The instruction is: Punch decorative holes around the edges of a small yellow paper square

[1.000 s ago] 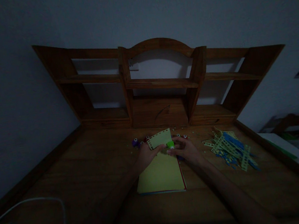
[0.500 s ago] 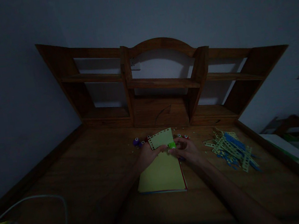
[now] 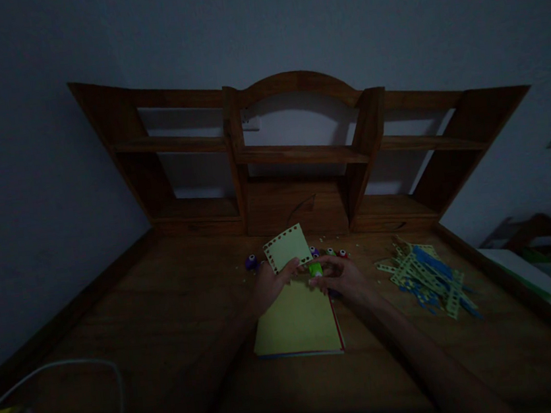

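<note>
My left hand [image 3: 268,288] pinches a small pale-yellow sheet of paper [image 3: 287,248], thumb on top. Small punched holes run along several of its edges. In my right hand [image 3: 344,278] is a bright green paper punch [image 3: 315,269], gripped between thumb and fingers close to the sheet's lower right corner. Whether the paper sits in the punch's slot I cannot tell. Below both hands lies a stack of coloured paper [image 3: 296,323] with a yellow sheet on top. More small punches stand behind the hands, among them a purple one [image 3: 250,261] and a red one [image 3: 343,254].
On the right lies a pile of perforated yellow strips and blue strips [image 3: 430,275] with loose cut-outs. Tiny paper bits dot the desk. A wooden shelf unit [image 3: 294,154] rises at the back. A white cable [image 3: 74,362] curls at the front left.
The small sheet has turned and shifted up and left, showing a different edge by the punch. The green punch has tilted slightly in my right hand, which stays in about the same place.
</note>
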Action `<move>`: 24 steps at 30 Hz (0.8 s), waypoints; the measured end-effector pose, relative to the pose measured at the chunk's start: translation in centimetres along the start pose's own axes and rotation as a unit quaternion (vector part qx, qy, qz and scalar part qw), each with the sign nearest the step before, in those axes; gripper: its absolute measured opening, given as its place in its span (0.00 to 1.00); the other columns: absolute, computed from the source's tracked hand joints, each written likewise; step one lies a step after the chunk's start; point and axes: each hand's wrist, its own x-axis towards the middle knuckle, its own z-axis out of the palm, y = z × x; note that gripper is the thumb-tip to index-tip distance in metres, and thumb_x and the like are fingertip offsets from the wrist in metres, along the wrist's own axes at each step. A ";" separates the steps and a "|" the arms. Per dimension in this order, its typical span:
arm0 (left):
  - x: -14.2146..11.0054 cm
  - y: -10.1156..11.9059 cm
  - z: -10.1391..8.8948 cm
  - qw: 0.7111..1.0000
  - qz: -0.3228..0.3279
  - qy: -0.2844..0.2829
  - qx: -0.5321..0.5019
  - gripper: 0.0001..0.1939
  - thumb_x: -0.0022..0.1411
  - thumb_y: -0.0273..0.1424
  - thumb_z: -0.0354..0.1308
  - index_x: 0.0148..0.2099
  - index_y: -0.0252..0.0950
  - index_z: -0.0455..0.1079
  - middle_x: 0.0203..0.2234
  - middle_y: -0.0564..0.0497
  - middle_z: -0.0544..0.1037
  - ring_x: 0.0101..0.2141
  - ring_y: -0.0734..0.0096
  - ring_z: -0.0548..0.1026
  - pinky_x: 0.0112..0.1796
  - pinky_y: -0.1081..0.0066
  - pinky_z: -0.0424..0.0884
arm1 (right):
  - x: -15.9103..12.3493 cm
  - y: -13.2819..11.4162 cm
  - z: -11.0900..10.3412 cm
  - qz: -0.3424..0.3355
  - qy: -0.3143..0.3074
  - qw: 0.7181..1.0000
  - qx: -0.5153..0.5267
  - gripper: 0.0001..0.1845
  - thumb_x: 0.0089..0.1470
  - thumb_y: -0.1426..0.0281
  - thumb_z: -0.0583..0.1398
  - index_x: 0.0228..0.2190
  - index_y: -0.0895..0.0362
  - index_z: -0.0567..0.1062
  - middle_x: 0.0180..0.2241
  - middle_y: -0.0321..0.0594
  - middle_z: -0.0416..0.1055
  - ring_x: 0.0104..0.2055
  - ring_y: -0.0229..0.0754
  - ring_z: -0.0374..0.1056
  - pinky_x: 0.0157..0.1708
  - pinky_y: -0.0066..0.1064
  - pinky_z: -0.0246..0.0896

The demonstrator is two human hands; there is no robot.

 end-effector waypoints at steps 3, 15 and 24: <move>0.0 0.3 -0.1 1.000 -0.007 0.010 -0.009 0.15 0.58 0.42 0.55 0.32 0.34 0.70 0.27 0.49 0.77 0.25 0.70 0.72 0.26 0.74 0.68 | -0.1 0.0 -0.1 -0.010 -0.013 1.000 -0.017 0.26 0.36 0.63 0.71 0.40 0.55 0.75 0.24 0.34 0.74 0.20 0.35 0.65 0.21 0.27 0.60; 0.5 0.0 -0.5 0.999 -0.026 0.016 0.008 0.16 0.54 0.43 0.59 0.27 0.33 0.71 0.21 0.50 0.75 0.22 0.71 0.71 0.23 0.74 0.66 | -0.1 0.2 -0.4 -0.013 -0.005 0.999 -0.031 0.26 0.38 0.64 0.71 0.41 0.56 0.75 0.22 0.34 0.73 0.20 0.35 0.65 0.22 0.27 0.59; 0.8 -0.9 -1.2 0.994 -0.100 0.025 -0.040 0.20 0.52 0.46 0.61 0.25 0.31 0.72 0.22 0.48 0.77 0.23 0.69 0.73 0.24 0.74 0.66 | 0.1 0.1 -0.7 -0.003 0.043 0.999 0.008 0.27 0.38 0.63 0.70 0.42 0.56 0.75 0.24 0.35 0.73 0.20 0.35 0.65 0.22 0.27 0.59</move>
